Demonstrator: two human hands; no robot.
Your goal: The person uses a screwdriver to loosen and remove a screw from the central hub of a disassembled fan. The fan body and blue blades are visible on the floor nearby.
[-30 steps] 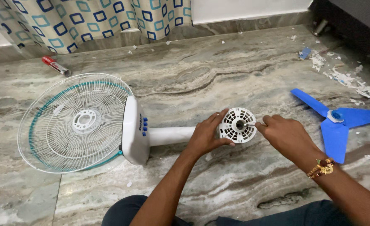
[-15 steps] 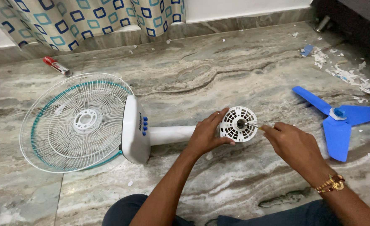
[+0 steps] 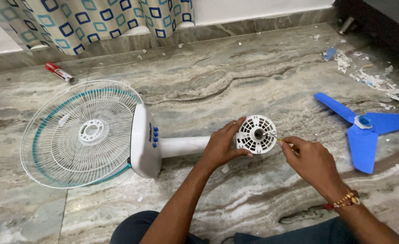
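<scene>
Your left hand [image 3: 222,147] clamps the round white vented plastic motor housing [image 3: 256,134] steady while your right hand [image 3: 310,158] pinches a thin screwdriver [image 3: 271,136] into its centre.

A single head-worn camera looks steeply down and forward from close above the person's lap, taking in the marble floor [image 3: 253,81] out to the curtain [image 3: 86,18] along the far wall, with no second view.

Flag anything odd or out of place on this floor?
Yes. White scraps litter the floor at upper right, like torn paper or flaked paint. The blue fan blade lies loose, apart from the fan. The fan guard lies flat. A red-and-white tube sits stray near the curtain.
</scene>
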